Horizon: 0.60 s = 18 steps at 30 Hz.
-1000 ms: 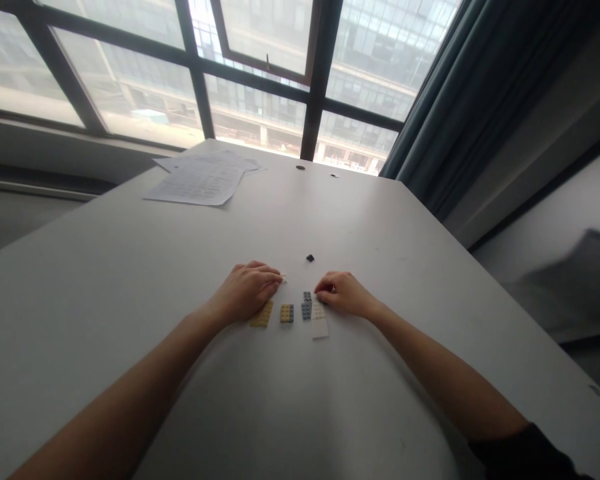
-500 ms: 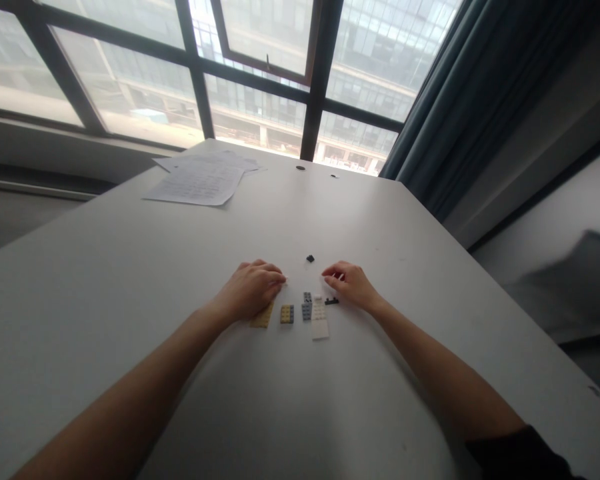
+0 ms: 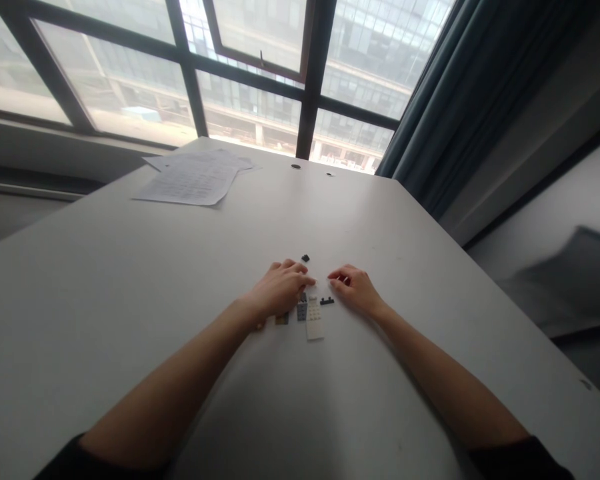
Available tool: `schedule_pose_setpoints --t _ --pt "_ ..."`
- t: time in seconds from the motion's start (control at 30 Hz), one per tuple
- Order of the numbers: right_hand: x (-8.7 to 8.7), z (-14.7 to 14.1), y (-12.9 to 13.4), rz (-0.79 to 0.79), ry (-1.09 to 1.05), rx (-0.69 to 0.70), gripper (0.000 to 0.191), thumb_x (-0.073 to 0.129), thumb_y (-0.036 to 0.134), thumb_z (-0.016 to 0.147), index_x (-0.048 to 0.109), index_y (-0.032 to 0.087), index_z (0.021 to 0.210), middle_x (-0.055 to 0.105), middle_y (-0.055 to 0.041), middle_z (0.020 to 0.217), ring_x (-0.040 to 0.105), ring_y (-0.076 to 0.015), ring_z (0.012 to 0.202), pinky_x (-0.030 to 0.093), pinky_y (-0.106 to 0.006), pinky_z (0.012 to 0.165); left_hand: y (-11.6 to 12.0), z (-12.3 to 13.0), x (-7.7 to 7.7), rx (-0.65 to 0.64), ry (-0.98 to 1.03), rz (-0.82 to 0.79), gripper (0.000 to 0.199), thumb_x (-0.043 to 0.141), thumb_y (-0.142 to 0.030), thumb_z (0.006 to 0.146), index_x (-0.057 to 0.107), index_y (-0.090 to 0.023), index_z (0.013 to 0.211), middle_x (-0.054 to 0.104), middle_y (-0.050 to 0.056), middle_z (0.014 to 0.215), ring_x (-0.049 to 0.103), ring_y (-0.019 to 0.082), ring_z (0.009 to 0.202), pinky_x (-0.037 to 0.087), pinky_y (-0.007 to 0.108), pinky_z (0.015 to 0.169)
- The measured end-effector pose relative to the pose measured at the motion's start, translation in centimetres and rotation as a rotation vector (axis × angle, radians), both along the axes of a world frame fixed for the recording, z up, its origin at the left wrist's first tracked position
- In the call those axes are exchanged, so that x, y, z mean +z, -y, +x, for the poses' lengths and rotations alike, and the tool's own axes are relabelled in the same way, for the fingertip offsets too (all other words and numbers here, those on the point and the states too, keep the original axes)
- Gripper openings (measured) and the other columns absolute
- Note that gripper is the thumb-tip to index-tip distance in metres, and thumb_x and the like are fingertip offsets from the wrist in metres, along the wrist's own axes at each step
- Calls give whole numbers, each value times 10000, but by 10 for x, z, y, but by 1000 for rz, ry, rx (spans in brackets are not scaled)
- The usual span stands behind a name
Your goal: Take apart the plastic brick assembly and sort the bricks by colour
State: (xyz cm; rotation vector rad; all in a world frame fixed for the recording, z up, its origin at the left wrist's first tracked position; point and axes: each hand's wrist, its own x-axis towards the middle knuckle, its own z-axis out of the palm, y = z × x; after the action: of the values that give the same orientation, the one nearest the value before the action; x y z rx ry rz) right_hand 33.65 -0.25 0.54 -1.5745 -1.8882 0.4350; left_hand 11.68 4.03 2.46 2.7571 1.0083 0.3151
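The two hands are apart, facing each other low over the tabletop. The left hand stretches its fingertips to a tiny white piece; whether it grips it cannot be told. The right hand has thumb and fingers curled close together, and what lies between them is too small to tell. Handling such small parts well calls for a light fingertip pinch and a low wrist that does not brush the toy bricks. Just below the fingers lie a grey brick, a studded white brick and a smooth white tile, with a black piece just beside them; a yellowish brick is partly covered by the left hand. A small dark piece sits farther off, and papers lie near the window.
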Motion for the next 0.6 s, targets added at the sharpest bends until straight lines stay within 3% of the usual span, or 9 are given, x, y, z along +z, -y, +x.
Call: schedule_pose_setpoints --t 0.23,0.43,0.6 --pt "2 -3 -16 31 36 6 180 577 175 831 710 183 951 669 -43 927 601 -125 747 481 -267 763 9 4 6 -7 8 46 308 440 -237 893 689 -336 1045 612 39 1219 489 264 1149 386 447 934" --pt "7 -21 -45 81 211 67 320 530 112 849 664 214 1120 658 -42 1140 563 -174 1070 401 -313 988 11 -15 16 85 196 196 289 456 -205 877 670 -265 1061 634 53 1164 519 248 1096 400 442 935" --pt "12 -43 -63 24 254 15 273 589 225 845 677 194 1102 678 -61 1067 609 -174 955 440 -292 910 13 -48 12 217 307 263 232 477 -242 882 678 -224 996 653 58 1106 536 249 1056 412 439 906"
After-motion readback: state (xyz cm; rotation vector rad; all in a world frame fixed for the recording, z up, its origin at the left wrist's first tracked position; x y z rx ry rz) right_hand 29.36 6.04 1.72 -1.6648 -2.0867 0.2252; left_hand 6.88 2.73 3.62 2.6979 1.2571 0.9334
